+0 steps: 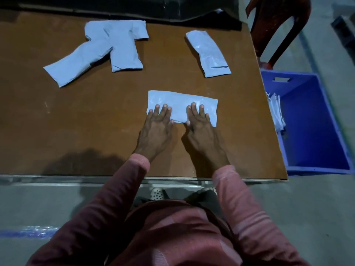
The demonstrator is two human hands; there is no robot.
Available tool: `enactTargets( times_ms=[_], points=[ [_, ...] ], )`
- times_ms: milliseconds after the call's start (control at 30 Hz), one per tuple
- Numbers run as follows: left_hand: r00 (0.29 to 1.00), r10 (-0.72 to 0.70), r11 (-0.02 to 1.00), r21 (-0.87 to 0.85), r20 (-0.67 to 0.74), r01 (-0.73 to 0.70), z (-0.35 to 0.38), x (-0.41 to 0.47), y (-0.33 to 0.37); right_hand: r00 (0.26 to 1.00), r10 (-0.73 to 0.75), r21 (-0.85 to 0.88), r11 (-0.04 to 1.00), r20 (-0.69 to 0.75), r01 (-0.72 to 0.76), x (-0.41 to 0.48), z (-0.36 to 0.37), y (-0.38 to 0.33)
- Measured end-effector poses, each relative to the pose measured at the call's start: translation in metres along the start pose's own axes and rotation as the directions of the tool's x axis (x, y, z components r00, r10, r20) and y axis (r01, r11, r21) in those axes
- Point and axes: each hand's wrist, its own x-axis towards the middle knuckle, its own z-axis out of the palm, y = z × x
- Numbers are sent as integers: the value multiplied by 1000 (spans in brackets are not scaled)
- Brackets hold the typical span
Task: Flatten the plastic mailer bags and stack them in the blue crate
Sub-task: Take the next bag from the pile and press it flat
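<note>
The person is pressing a pale blue mailer bag (pixel 182 101) flat on the brown table (pixel 76 116), a little in from its near edge. The left hand (pixel 155 129) is bearing on the bag's 9 o'clock half and the right hand (pixel 201 129) on its 3 o'clock half. The fingers (pixel 164 110) of both are lying straight and slightly spread, palms down, gripping nothing.

The bag is looking thin, light and limp, and its glossy film is catching the light, so it is probably sliding easily on the table and springing back at its creases. Lifting it is likely calling for a pinch at a short edge or a corner, with the other hand supporting the far end against buckling.

At 11 o'clock from the hands, a cluster of overlapping bags (pixel 115 47) is lying creased and puffy. At 1 o'clock, 1 more bag (pixel 208 52) is lying alone, well apart from the cluster. At 3 o'clock, beyond the table's end, the blue crate (pixel 311 121) is standing on the floor. It is holding a small stack of bags (pixel 275 112) against the wall nearest the table.
</note>
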Motion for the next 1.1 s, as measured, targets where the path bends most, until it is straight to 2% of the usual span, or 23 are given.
enactTargets(
  times_ms=[67, 133, 200, 300, 367, 467, 533, 600, 733, 967, 1100],
  points=[
    [999, 2, 999, -39, -40, -3, -5, 1, 2, 1000, 19, -4, 1000, 9, -19, 0, -12, -2],
    [996, -5, 996, -89, -84, -3, -6, -1, 4, 998, 11, -12, 1000, -65, -12, -9, -16, 2],
    [999, -7, 994, -109, -47, 2, 0, -7, 4, 996, 17, -43, 999, -85, -21, -22, -9, 4],
    [999, 24, 998, -59, 24, -23, -3, -9, 4, 999, 39, -101, 994, -19, -41, -23, -6, 5],
    [999, -34, 997, -67, 27, 36, -22, 0, 7, 998, -7, -138, 990, -60, -1, -13, -18, 1],
    [976, -40, 994, -109, -213, 17, -50, 19, 11, 978, -14, -115, 993, -208, -10, 9, -30, 2],
    [962, 28, 990, -124, -271, -63, -55, 30, 11, 981, 16, -98, 995, -194, -35, 25, -33, 5],
    [975, 94, 988, -99, -203, -116, -47, 42, 4, 991, 7, -124, 992, -131, -23, 34, -33, 9],
    [998, 54, 997, -48, 19, -53, -28, 49, -12, 999, -12, -198, 980, -52, 2, 31, -35, 14],
    [974, 129, 983, -157, 188, -100, -52, 81, -34, 994, -52, -177, 982, 98, 68, 52, -61, 29],
    [950, 145, 986, -123, 277, -115, -66, 97, -34, 983, -51, -169, 982, 177, 81, 58, -68, 30]
  ],
)
